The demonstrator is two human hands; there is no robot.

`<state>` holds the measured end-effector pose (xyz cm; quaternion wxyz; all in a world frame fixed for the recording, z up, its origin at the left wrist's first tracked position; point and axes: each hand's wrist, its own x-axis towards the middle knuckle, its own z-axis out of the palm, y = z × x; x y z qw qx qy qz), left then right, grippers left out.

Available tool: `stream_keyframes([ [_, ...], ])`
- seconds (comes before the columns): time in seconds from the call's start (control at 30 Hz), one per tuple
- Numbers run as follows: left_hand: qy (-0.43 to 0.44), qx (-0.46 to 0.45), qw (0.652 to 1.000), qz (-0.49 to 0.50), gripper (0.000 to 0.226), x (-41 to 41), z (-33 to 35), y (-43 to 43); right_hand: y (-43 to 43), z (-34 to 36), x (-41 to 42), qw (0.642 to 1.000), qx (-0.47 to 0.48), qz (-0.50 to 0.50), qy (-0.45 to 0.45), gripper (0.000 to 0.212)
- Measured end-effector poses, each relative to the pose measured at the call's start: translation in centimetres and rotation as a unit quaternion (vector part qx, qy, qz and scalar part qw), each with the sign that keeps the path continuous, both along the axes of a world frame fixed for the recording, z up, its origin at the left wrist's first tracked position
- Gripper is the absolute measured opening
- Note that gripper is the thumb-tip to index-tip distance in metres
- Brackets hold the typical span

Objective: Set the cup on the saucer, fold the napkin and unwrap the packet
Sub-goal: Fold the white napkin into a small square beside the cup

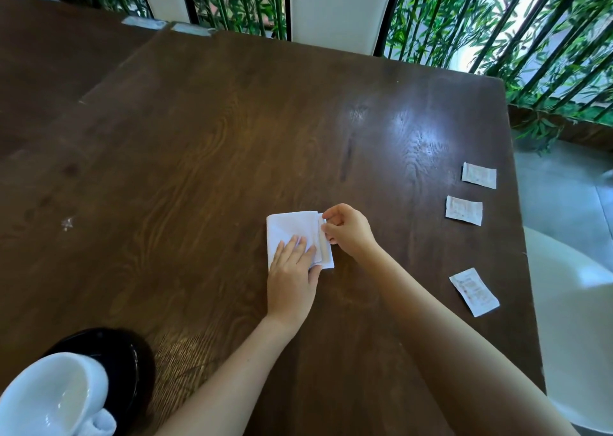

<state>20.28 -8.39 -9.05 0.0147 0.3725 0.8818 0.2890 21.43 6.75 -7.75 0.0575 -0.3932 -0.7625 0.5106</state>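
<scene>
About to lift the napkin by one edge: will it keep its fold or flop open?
Probably floppy: the napkin is thin, with loose layers fanning at the edge that the right hand pinches. Likely light and apt to slide on the glossy table, since the left hand presses it flat.

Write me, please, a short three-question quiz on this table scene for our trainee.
1. True or false: the right hand pinches the edge of the napkin.
2. How many packets lie near the right edge of the table?
3. The left hand: A) hangs off the table, B) presses flat on the napkin, C) lifts a packet.
Key: 1 true; 2 three; 3 B.
</scene>
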Motion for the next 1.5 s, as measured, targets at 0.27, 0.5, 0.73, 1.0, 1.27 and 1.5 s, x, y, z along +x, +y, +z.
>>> stream_keyframes([
  [0.27,-0.09,0.111,0.987,0.079,0.022,-0.7,3.0,0.1,1.6,0.9,1.3,0.958,0.136,0.25,-0.014,0.061],
  [0.5,-0.24,0.249,0.935,0.075,0.015,-3.7,9.9,-2.6,1.9,8.2,0.7,0.958,0.062,0.248,0.129,0.043],
  [0.73,-0.273,0.388,0.878,0.055,0.021,-4.3,17.4,-4.3,-0.5,17.4,1.2,0.933,0.052,0.215,0.282,0.024],
  [1.0,-0.273,0.417,0.867,-0.015,0.026,-4.6,23.2,-5.2,-2.9,22.8,2.6,0.901,0.0,0.167,0.399,0.012],
  [1.27,-0.243,0.324,0.909,-0.098,0.013,-4.8,26.0,-6.6,-3.5,24.6,4.4,0.894,-0.009,0.161,0.418,0.016],
  [1.5,-0.208,0.338,0.909,-0.126,0.014,-4.2,27.8,-6.8,-3.8,25.6,5.4,0.885,-0.138,0.156,0.417,0.012],
])
